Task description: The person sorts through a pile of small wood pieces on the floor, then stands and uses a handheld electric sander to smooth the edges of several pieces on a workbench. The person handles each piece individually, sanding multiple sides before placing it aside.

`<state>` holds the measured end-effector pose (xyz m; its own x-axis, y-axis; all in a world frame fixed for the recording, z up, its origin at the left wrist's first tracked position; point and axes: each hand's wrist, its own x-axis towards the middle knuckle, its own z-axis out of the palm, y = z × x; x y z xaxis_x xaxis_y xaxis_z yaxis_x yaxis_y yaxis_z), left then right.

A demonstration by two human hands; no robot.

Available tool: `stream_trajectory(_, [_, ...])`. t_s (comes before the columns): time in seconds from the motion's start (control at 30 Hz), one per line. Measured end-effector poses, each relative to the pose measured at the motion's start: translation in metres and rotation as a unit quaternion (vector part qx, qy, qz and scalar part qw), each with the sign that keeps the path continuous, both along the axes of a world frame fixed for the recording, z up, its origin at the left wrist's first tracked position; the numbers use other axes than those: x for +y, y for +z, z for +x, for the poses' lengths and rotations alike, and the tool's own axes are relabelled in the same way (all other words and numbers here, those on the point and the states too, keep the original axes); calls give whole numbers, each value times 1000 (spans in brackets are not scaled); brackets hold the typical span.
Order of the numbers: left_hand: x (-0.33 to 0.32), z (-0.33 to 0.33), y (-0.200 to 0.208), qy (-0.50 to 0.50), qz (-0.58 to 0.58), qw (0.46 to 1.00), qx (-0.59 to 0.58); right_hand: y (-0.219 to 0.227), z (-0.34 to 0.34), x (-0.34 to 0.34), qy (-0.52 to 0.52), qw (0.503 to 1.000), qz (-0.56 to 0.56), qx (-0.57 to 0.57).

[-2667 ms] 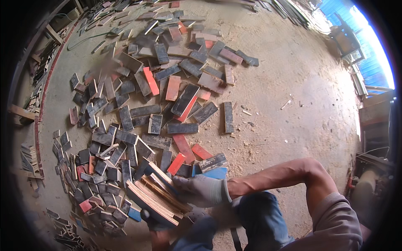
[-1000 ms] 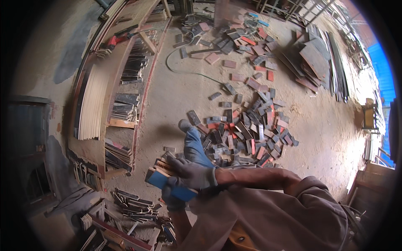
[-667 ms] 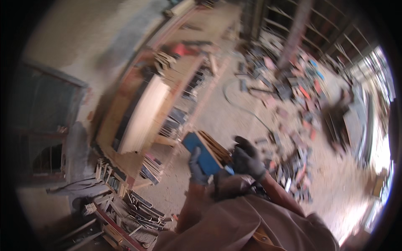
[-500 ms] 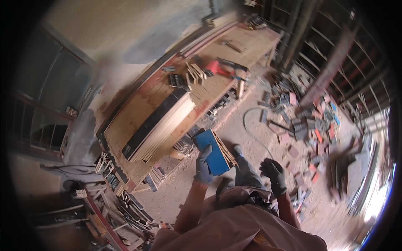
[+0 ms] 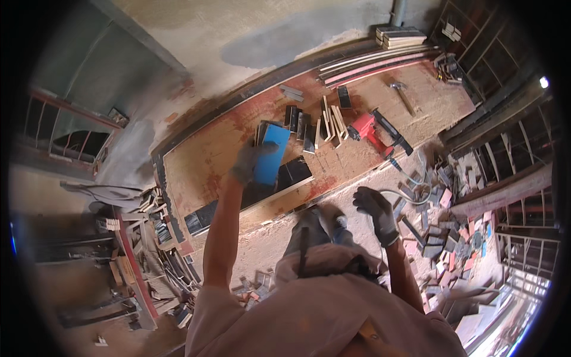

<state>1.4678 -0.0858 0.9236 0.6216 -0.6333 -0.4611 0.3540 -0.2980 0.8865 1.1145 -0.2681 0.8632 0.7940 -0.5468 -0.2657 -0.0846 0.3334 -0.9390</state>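
Observation:
Gloved in grey, my left hand (image 5: pixel 250 163) grips a flat blue rectangular board (image 5: pixel 272 156) by its left edge, thumb across its face. The board is over the middle of the workbench (image 5: pixel 208 172), beside several short black-faced wood pieces (image 5: pixel 295 122). Whether it touches the bench I cannot tell. Beneath and beside it lie long black boards (image 5: pixel 294 174) with pale edges. My right hand (image 5: pixel 377 211), also gloved, hangs open and empty off the bench's front edge, fingers loosely curved. Pale wood strips (image 5: pixel 334 122) stand near a red and black nail gun (image 5: pixel 377 134) on the bench.
A hammer (image 5: pixel 404 98) lies farther right on the bench. Long strips (image 5: pixel 375 64) and stacked pieces (image 5: pixel 404 37) line the wall side. An air hose (image 5: pixel 416 178) trails from the nail gun to the floor. Scattered offcuts (image 5: pixel 443 232) cover the floor at right; scrap wood (image 5: pixel 157 250) lies left.
My left hand has carried the blue board from in front of my body forward and left, over the bench. My view has swung round, and the bench looks nearer. The right hand stays empty.

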Motion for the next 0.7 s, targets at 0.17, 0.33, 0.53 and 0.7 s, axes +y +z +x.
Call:
stream_trajectory(0.17, [-36, 112, -78, -121, 66, 988, -74, -14, 6, -7, -133, 987, 46, 83])
stream_trajectory(0.33, [-61, 153, -172, -251, 119, 961, -16, -32, -33, 3, -209, 958, 21, 193])
stream_trajectory(0.53, [-55, 163, -308, -344, 165, 924, -22, -63, -85, 47, -276, 925, 45, 255])
stream_trajectory(0.7, [-70, 135, -278, -405, 229, 841, -277, -84, -133, 59, -191, 911, -59, 360])
